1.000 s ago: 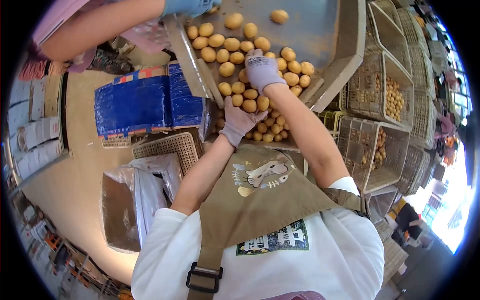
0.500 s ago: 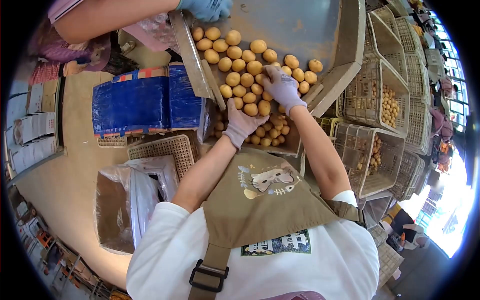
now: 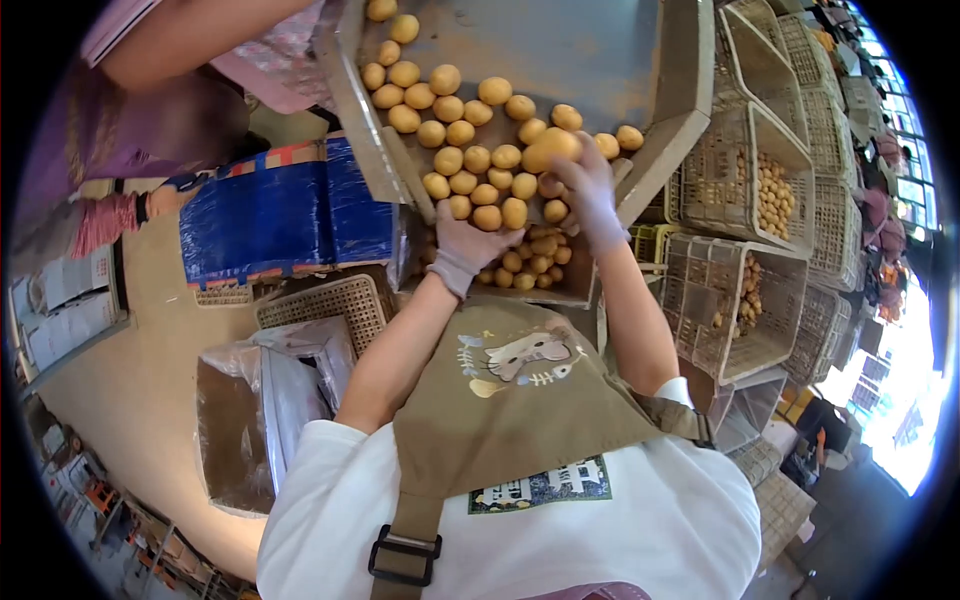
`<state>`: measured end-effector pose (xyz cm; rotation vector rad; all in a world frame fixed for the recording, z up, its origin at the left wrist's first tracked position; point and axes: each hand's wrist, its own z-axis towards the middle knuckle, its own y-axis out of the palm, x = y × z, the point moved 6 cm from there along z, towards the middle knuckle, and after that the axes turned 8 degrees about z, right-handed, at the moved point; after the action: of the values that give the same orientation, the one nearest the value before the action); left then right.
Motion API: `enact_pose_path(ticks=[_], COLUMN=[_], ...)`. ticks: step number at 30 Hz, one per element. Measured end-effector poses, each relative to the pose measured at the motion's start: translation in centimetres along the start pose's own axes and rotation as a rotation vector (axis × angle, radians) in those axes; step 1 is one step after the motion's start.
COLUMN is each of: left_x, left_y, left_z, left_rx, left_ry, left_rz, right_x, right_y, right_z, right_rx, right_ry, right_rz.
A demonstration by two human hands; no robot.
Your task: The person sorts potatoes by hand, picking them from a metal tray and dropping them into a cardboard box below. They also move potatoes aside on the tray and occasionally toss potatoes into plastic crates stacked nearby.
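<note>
Work area: tan floor (image 3: 150,350) on the left, plastic crates stacked on the right, strong daylight at the far right edge. Nearest the camera were a white T-shirt (image 3: 330,490) and an olive apron (image 3: 510,380) with a cat-and-fishbone print. Ahead of the apron sat a bin (image 3: 582,278) with small yellow potatoes (image 3: 513,262) in it, partly hidden by the left forearm and glove.

Left hand (image 3: 468,245), in a pale glove, was at the narrow lower mouth of a metal sorting tray (image 3: 560,50). Its thumb and fingers were spread well apart, around the lowest potatoes of the tray; firm grip on any one: cannot tell. Right hand (image 3: 590,190), gloved likewise, had its fingers curled on a single large potato (image 3: 553,150), raised over the others; both somewhat blurred. The loose potatoes (image 3: 477,158) lay mostly single-layer, crowded toward the mouth and along the left wall; the upper right of the tray was bare metal.

Left of the bin: a plastic-lined carton (image 3: 235,430), a woven-pattern crate (image 3: 325,305), and beyond it a blue-wrapped box (image 3: 255,220). Right: slatted crates (image 3: 690,285), two showing potatoes inside. A co-worker's bare arm (image 3: 200,35) crossed the top left corner, its hand out of frame. Farther left stood white cartons (image 3: 70,295).
</note>
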<state>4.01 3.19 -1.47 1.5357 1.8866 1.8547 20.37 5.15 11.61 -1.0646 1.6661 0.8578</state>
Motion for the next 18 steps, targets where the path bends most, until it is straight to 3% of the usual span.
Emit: enact_pose_path(ticks=[1, 2, 3, 4, 6, 7, 8, 9, 11, 13, 16, 18], left_x=[0.7, 0.7, -0.2, -0.6, -0.6, -0.5, -0.7, -0.9, -0.8, -0.7, -1.2, -2.1], left_y=[0.0, -0.1, -0.3, -0.3, 0.2, 0.4, 0.2, 0.0, 0.1, 0.1, -0.9, -3.2], left_z=[-0.2, -0.3, -0.3, -0.2, -0.2, -0.3, -0.1, 0.0, 0.2, 0.2, -0.2, -0.2], left_rx=[0.022, 0.001, -0.012, 0.006, 0.065, 0.104, 0.072, 0.039, 0.013, 0.006, -0.046, -0.007], left_ry=[0.108, 0.088, -0.042, -0.129, -0.196, -0.233, -0.229, -0.225, -0.231, -0.253, -0.282, -0.33], left_rz=[0.415, 0.247, -0.273, -0.539, -0.581, -0.585, -0.59, -0.595, -0.561, -0.482, -0.255, -0.099], right_x=[2.1, 3.2, 4.4, 2.7, 5.0, 0.6, 1.6, 0.7, -1.8, -2.3, -4.7, -4.0], right_y=[-4.6, -9.2, -15.3, -19.3, -34.4, -35.1, -43.3, -44.2, -43.3, -38.9, -22.5, -11.9], right_z=[-1.0, -3.2, -5.4, -9.2, -16.3, -20.9, -25.8, -29.2, -31.7, -27.8, -17.1, -11.2], right_rx=[0.065, 0.18, 0.179, 0.437, 0.534, 0.892, 0.846, 0.942, 1.025, 0.966, 0.817, 0.454], right_ry=[-0.069, -0.108, -0.195, -0.23, -0.389, -0.475, -0.634, -0.669, -0.696, -0.653, -0.439, -0.504], right_rz=[0.247, 0.415, 0.502, 0.433, 0.679, 0.59, 0.747, 0.707, 0.408, -0.094, -0.466, -0.481])
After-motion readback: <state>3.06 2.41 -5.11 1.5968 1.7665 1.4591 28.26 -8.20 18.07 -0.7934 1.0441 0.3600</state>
